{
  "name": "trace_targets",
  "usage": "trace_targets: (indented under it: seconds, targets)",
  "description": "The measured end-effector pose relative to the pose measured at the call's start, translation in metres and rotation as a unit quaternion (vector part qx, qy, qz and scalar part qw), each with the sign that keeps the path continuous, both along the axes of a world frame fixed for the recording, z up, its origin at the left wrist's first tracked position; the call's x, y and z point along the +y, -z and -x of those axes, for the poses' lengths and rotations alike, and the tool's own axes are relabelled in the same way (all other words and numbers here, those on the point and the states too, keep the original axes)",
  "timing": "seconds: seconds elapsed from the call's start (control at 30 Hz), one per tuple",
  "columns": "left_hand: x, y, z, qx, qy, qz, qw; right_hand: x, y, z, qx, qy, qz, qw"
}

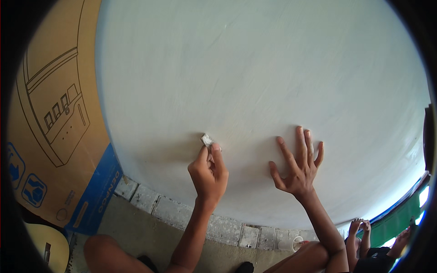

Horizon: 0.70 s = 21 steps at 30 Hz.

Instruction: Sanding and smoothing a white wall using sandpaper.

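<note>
A pale grey wall (273,68) rises beside a printed cardboard carton (59,113), above a row of grey blocks (173,211). The right hand (298,175) lies against the wall, fingers spread wide; the left hand (209,175) pinches a small whitish chunk (207,140), at or just off the wall's surface.

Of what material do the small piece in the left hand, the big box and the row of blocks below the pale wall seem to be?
Small piece: unclear, maybe plaster, stone or folded paper; off-white, matte, with irregular edges.
Big box: most likely cardboard; brown, flat-sided, with printed line drawings.
Row of blocks: probably concrete or stone; grey, rough, stained, with visible joints.
</note>
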<state>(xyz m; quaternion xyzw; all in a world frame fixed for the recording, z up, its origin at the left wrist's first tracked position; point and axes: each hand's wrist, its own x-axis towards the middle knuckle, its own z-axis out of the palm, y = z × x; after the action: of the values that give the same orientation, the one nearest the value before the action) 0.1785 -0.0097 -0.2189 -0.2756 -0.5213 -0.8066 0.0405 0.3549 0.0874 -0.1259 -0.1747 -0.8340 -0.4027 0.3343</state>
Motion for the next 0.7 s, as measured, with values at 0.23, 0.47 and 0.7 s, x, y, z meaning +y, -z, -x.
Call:
trace_targets:
  seconds: [0.23, 0.47, 0.7]
  targets:
    - [0.001, -0.004, -0.031, 0.092, 0.092, 0.022, 0.991, 0.000, -0.007, 0.010, 0.049, 0.011, -0.008, 0.999]
    - [-0.004, 0.003, -0.007, 0.000, 0.065, 0.024, 0.998, 0.000, -0.006, 0.010, 0.038, 0.017, -0.016, 0.999]
    - [0.000, -0.007, -0.044, 0.060, 0.120, 0.057, 0.989, -0.001, -0.004, 0.010, 0.053, 0.005, 0.000, 0.999]
